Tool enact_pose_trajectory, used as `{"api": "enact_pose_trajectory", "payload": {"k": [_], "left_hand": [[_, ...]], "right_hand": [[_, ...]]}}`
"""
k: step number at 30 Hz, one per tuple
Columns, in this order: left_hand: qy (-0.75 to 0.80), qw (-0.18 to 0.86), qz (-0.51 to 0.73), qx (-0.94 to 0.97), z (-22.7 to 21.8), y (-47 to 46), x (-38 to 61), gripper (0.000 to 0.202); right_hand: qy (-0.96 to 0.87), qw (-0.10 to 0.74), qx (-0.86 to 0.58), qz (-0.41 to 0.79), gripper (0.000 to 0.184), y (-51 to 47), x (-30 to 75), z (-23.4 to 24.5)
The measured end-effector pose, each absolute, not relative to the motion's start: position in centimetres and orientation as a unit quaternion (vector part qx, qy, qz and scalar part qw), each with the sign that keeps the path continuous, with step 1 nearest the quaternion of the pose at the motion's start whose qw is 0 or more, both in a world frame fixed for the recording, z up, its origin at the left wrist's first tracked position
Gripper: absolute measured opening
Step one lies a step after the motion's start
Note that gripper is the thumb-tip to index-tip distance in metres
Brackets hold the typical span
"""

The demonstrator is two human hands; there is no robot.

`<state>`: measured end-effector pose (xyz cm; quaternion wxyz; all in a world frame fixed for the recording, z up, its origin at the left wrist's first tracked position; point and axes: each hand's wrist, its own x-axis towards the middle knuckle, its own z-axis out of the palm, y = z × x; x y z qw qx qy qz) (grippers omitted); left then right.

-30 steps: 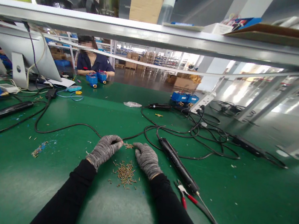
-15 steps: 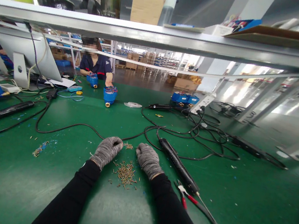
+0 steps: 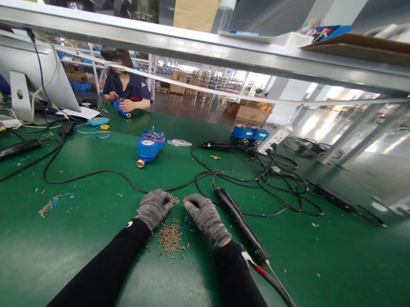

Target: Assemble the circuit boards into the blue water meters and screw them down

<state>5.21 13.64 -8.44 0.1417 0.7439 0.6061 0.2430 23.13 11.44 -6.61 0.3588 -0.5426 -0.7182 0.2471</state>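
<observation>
My left hand (image 3: 155, 209), in a grey knit glove, has its fingers curled closed at the left edge of a small cluster of brass-coloured screws (image 3: 175, 200). Across from it, my gloved right hand (image 3: 206, 220) pinches thumb and fingers together just right of that cluster. Whatever either hand holds is too small or hidden to make out. Between my wrists lies a larger loose pile of screws (image 3: 170, 237) on the green tabletop (image 3: 166, 293). A black electric screwdriver (image 3: 242, 225) lies right of my right hand, and red-handled cutters (image 3: 261, 272) are partly covered by my right sleeve.
A blue water meter (image 3: 149, 148) stands ahead, with a co-worker (image 3: 127, 85) seated beyond it. Black cables (image 3: 263, 181) tangle around a white power strip (image 3: 275, 140). Another screwdriver (image 3: 0, 156) lies left. A metal shelf (image 3: 222, 49) spans overhead.
The blue meter now stands closer to me, and the co-worker's hand has gone back to another meter. My hands have drawn slightly closer together; my right fingertips extend further toward the small screw cluster.
</observation>
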Motion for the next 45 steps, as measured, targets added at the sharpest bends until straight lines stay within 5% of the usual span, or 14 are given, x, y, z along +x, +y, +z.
{"api": "enact_pose_trajectory", "payload": {"k": [6, 15, 23, 30, 45], "left_hand": [[0.601, 0.165, 0.245, 0.742, -8.0, 13.5, 5.5, 0.017], [0.474, 0.335, 0.288, 0.762, -5.1, 11.7, 2.9, 0.021], [0.526, 0.311, 0.420, 0.671, -5.7, 13.5, 1.6, 0.024], [0.530, 0.308, 0.433, 0.661, -6.1, 13.5, 2.0, 0.021], [0.557, 0.249, 0.327, 0.722, -7.3, 12.4, 3.6, 0.016]], "right_hand": [[-0.705, 0.364, -0.569, 0.214, 0.019, 12.0, 23.4, -7.4], [-0.734, 0.291, -0.580, 0.200, 0.016, 11.5, 23.7, -7.4], [-0.756, 0.203, -0.610, 0.128, 0.036, 11.4, 22.2, -7.9], [-0.757, 0.149, -0.630, 0.090, 0.029, 11.7, 21.3, -7.6], [-0.786, 0.204, -0.538, 0.224, 0.012, 10.5, 23.3, -5.9]]}}
